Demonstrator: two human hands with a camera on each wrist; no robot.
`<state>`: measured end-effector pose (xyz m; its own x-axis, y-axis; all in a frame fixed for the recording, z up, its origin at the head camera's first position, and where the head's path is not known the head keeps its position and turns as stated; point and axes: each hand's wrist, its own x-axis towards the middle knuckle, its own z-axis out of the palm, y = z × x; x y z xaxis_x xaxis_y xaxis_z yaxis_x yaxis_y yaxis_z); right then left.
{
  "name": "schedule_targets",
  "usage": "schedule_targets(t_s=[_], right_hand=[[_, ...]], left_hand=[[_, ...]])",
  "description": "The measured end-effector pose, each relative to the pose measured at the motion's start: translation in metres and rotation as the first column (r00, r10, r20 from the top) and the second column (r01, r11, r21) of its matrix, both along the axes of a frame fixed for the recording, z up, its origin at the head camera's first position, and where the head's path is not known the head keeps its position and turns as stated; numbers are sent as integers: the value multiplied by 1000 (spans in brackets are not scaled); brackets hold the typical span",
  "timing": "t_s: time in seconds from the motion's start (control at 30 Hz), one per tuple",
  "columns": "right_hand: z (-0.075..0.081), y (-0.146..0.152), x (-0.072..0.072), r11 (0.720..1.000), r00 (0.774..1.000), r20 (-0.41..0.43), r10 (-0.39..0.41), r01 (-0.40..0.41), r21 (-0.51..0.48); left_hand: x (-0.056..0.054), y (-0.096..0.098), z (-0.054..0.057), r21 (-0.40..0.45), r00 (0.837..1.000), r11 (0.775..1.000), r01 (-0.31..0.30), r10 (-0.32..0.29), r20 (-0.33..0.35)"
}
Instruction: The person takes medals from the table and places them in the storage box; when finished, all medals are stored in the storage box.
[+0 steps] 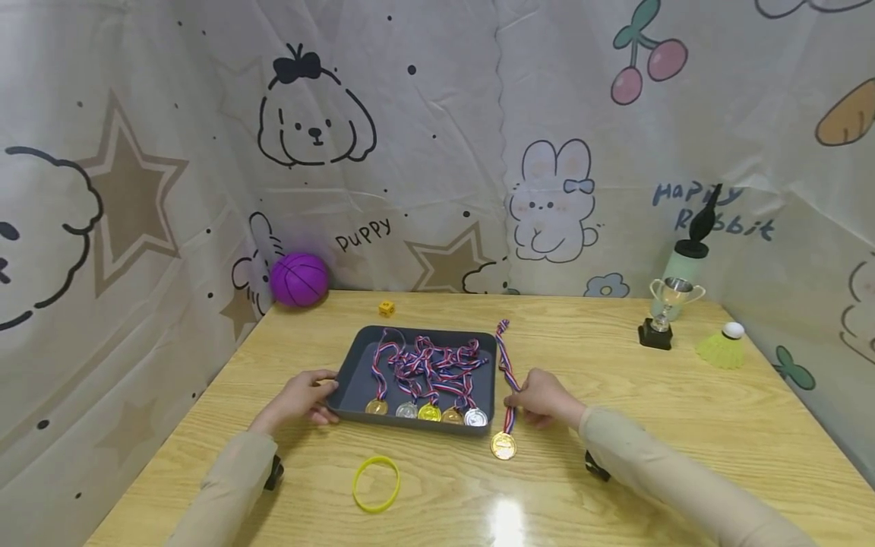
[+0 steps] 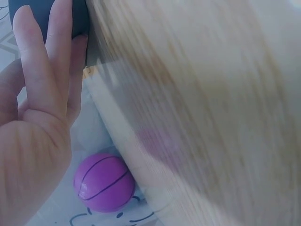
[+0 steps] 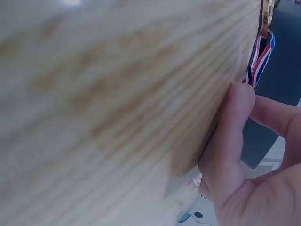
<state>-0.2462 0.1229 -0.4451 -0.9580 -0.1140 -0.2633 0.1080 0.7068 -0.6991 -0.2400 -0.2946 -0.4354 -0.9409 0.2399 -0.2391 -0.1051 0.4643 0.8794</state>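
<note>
A dark grey tray (image 1: 427, 425) holds several medals (image 1: 429, 412) in a row along its near side, their red, white and blue ribbons (image 1: 431, 365) heaped behind them. My left hand (image 1: 301, 399) touches the tray's left side; in the left wrist view its fairly straight fingers (image 2: 35, 61) reach the dark wall. Right of the tray, a gold medal (image 1: 503, 446) lies on the table with its twisted ribbon (image 1: 506, 361) stretched away from me. My right hand (image 1: 543, 399) pinches that ribbon above the medal, between thumb and finger, as the right wrist view also shows.
A yellow wristband (image 1: 376, 484) lies in front of the tray. Behind are a purple ball (image 1: 299, 279) and a small yellow die (image 1: 386, 308). At back right stand a trophy cup (image 1: 659, 319), a green bottle (image 1: 683, 266) and a yellow shuttlecock (image 1: 723, 348).
</note>
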Motion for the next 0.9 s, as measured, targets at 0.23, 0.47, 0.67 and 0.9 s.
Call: schedule_targets(t_s=[0.23, 0.47, 0.67, 0.9], right_hand=[[1, 0, 0, 1000, 1000, -17, -21, 21, -5], [3, 0, -1, 999, 999, -18, -35, 35, -25], [1, 3, -1, 997, 999, -20, -49, 48, -58], [-2, 2, 3, 992, 997, 3, -79, 79, -100]], left_hand=[[0, 1, 2, 16, 1000, 1000, 1, -1, -1], [-3, 1, 4, 9, 1000, 1000, -5, 5, 2], [-2, 1, 3, 12, 1000, 1000, 2, -2, 3], [1, 1, 1, 14, 1000, 1000, 8, -8, -4]])
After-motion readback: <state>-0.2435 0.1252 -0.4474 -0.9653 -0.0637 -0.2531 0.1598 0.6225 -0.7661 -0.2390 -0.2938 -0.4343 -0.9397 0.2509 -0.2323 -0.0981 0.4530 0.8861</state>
